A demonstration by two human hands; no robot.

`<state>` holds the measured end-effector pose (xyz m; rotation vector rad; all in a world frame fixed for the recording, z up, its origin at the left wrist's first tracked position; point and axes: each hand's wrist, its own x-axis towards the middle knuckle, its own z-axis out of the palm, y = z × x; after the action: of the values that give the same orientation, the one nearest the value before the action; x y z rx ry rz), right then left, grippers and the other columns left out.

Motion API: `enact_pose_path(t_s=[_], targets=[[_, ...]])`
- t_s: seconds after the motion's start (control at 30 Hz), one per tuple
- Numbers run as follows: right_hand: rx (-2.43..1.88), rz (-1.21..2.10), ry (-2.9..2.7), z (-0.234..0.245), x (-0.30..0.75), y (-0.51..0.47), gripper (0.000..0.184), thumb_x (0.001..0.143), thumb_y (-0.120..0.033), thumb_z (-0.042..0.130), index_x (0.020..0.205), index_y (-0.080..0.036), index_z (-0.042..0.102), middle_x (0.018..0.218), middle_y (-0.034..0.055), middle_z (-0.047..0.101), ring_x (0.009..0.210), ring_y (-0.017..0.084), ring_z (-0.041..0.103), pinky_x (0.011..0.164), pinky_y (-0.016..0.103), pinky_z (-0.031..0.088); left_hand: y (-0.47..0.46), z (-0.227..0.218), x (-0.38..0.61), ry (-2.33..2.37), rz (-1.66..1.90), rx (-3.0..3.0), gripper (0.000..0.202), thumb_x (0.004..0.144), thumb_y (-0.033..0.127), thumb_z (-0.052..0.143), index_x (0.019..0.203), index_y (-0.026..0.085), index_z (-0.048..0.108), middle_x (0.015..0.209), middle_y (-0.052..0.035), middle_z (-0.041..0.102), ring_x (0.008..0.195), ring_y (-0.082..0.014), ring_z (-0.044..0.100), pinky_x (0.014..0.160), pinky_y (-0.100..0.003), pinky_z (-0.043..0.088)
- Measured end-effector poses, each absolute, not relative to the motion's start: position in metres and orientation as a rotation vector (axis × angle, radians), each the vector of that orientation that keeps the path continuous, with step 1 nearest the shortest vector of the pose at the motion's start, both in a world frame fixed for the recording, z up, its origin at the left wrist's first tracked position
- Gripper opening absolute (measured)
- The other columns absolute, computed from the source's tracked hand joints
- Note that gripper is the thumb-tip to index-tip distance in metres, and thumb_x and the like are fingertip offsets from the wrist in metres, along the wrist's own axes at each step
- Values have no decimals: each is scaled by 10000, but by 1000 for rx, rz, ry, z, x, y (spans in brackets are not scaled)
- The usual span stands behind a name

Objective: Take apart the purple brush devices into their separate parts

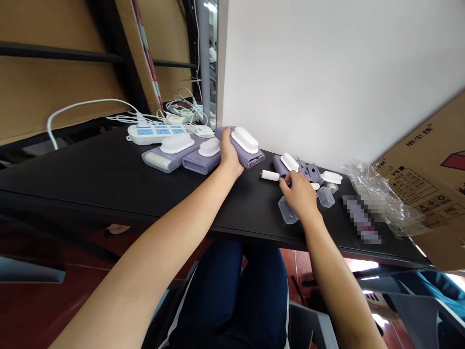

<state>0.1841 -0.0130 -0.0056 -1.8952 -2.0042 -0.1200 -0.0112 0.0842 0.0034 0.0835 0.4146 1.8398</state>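
Note:
My left hand (229, 156) is wrapped round a purple device with a white brush head (244, 145), resting on the black table (109, 179) beside two like devices (174, 151) (203, 156). My right hand (300, 194) lies further right, fingers curled over the end of a smaller purple part (285, 165) next to a white roller (269, 175). Clear plastic caps (287, 212) (326, 196) and a white brush piece (331, 177) sit around that hand.
A white power strip (156, 133) with cables lies at the back left. A white wall panel (327, 72) stands behind the table. Crumpled clear plastic (381, 194) and a cardboard box (436, 179) fill the right end. My knees in blue trousers (232, 291) are under the table's edge.

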Motion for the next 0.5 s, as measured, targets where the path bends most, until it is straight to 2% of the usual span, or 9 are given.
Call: enact_pose_path(t_s=[0.07, 0.2, 0.33, 0.43, 0.5], targets=[[-1909, -110, -2016, -6, 185, -29, 260, 1077, -471, 544, 1084, -247, 675, 1159, 91, 734, 1127, 309, 687, 776, 361, 447, 84, 4, -12, 409, 1844, 77, 277, 1050, 467, 621, 938, 214, 619, 877, -17, 681, 950, -187, 746, 956, -269, 596], [-1936, -117, -2083, -13, 195, -69, 494, 1021, -623, 611, 1340, -247, 645, 1233, 124, 730, 1197, 362, 698, 926, 444, 523, 90, 1, -13, 430, 1836, 62, 271, 1051, 460, 628, 940, 212, 620, 874, -23, 690, 982, -190, 747, 945, -259, 594], [-1804, -146, -2436, -4, 205, -72, 494, 1053, -416, 603, 1504, -213, 589, 1294, 154, 747, 1218, 383, 706, 1031, 505, 527, 94, 1, -13, 407, 1820, 61, 270, 1031, 478, 656, 942, 225, 627, 891, -28, 699, 1004, -193, 743, 928, -253, 590], [-1570, -263, -2503, 18, 202, -39, 557, 1038, -349, 603, 1573, -210, 535, 1440, 161, 710, 1308, 396, 667, 1094, 540, 502, 91, 4, -13, 354, 1787, 81, 304, 1039, 509, 622, 955, 218, 627, 903, -36, 692, 1004, -207, 740, 942, -287, 593], [-1506, -324, -2483, 32, 193, -10, 537, 1014, -299, 606, 1540, -200, 565, 1491, 161, 689, 1359, 403, 634, 1125, 559, 478, 89, 6, -14, 326, 1777, 102, 320, 1042, 519, 605, 969, 208, 627, 910, -38, 683, 1010, -215, 738, 956, -311, 591]])
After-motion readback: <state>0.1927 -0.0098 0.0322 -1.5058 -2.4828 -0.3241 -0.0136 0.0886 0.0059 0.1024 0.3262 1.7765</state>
